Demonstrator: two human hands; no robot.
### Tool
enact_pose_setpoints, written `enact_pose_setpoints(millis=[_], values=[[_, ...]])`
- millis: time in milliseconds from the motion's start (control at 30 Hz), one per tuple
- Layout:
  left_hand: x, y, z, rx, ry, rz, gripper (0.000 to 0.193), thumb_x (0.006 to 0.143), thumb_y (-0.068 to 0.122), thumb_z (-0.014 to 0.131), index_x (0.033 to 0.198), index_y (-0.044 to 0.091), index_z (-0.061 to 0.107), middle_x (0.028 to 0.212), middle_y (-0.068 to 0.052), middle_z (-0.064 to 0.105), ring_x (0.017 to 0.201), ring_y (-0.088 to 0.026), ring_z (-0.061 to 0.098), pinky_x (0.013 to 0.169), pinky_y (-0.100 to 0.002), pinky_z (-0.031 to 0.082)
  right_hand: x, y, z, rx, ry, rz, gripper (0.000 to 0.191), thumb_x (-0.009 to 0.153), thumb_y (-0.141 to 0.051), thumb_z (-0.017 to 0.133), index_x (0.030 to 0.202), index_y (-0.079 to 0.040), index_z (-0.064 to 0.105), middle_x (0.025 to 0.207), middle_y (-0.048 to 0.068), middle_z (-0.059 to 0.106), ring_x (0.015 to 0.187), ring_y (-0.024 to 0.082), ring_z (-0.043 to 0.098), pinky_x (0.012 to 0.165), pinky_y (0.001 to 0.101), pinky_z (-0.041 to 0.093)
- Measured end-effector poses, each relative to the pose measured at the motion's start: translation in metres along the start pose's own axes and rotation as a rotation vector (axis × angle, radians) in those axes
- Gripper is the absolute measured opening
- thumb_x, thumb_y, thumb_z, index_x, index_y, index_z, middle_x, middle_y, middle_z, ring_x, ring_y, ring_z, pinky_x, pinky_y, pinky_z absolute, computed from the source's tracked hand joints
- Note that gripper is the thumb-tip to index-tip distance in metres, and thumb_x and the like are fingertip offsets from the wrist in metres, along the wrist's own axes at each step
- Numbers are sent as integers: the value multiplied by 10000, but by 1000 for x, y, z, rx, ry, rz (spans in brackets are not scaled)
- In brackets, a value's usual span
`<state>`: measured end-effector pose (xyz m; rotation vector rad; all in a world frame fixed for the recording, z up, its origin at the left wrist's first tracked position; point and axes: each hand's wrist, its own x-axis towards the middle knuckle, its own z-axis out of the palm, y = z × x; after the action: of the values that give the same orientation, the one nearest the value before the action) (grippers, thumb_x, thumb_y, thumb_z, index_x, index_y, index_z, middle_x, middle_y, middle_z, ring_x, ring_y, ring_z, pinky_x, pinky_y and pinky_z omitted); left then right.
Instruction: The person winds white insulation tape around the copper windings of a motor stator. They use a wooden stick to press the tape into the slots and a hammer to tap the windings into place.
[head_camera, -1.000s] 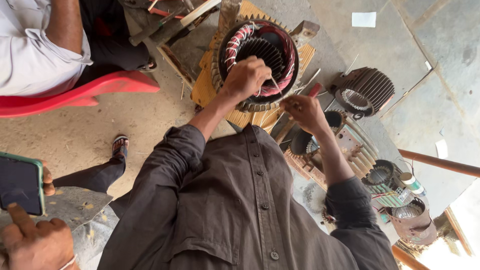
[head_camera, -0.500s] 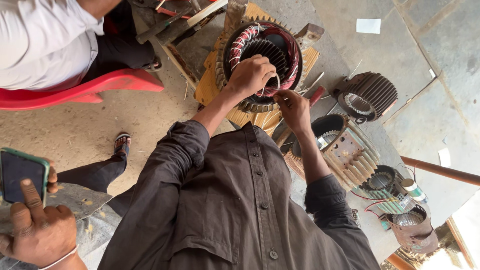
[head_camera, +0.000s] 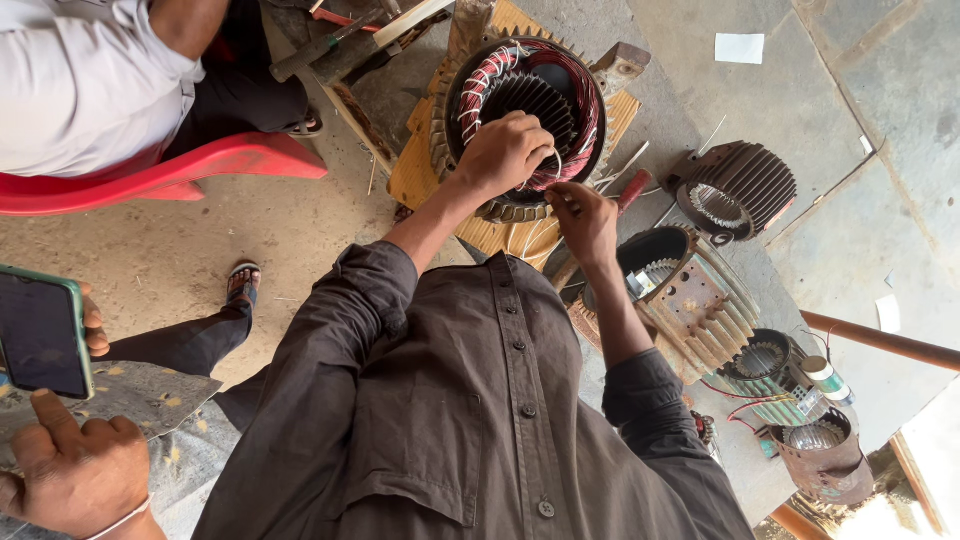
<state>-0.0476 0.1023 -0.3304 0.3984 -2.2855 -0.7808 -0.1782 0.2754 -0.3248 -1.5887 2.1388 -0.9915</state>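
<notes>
Left hand (head_camera: 508, 152) clenched on the stator (head_camera: 522, 112) windings at upper centre, right hand (head_camera: 585, 220) pinching a thin white strip; careless tugging might nick wire insulation.

1 head cam, steep downward, close

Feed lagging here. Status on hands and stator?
Left hand on stator rim, pinching thin strip. Right hand at lower edge windings. Nothing blocking.
</notes>
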Motion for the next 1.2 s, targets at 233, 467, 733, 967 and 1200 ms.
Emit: enact_pose_setpoints(millis=[233, 467, 733, 967, 1200], values=[[-14, -1, 0, 33, 52, 68, 72, 907, 106, 781, 926, 41, 756, 888, -55, 722, 841, -199, 671, 737, -340, 597, -18, -13, 11, 26, 71, -6, 145, 982, -127, 718, 1074, -26, 767, 950, 124, 782, 767, 175, 770, 657, 302, 636], [-14, 12, -13, 24, 72, 27, 83, 922, 122, 776, 949, 51, 741, 896, -42, 697, 861, -210, 658, 768, -364, 577, -9, -10, 5, 14, -30, 81, 136, 1019, -129, 696, 1077, -17, 747, 960, 130, 765, 760, 172, 763, 668, 299, 630], [-9, 17, -24, 24, 73, 7, 86, 927, 130, 766, 954, 56, 733, 897, -40, 685, 862, -217, 658, 760, -366, 577, -2, -15, -1, -44, -20, 44, 139, 995, -133, 717, 1056, -18, 766, 946, 144, 773, 751, 184, 757, 663, 311, 624], [-6, 18, -26, 31, 72, 12, 90, 943, 140, 760, 966, 57, 733, 904, -33, 687, 856, -193, 669, 744, -339, 592, 1, -22, -6, 73, 19, 109, 133, 1002, -102, 702, 1082, -5, 744, 981, 134, 770, 808, 179, 782, 665, 300, 642], [-8, 15, -21, 28, 69, 10, 87, 950, 136, 747, 973, 56, 723, 922, -35, 685, 864, -186, 672, 737, -326, 598, -2, -17, 5, 59, 22, -62, 48, 1016, -36, 705, 1046, -7, 729, 999, 113, 759, 866, 195, 786, 769, 301, 620]])
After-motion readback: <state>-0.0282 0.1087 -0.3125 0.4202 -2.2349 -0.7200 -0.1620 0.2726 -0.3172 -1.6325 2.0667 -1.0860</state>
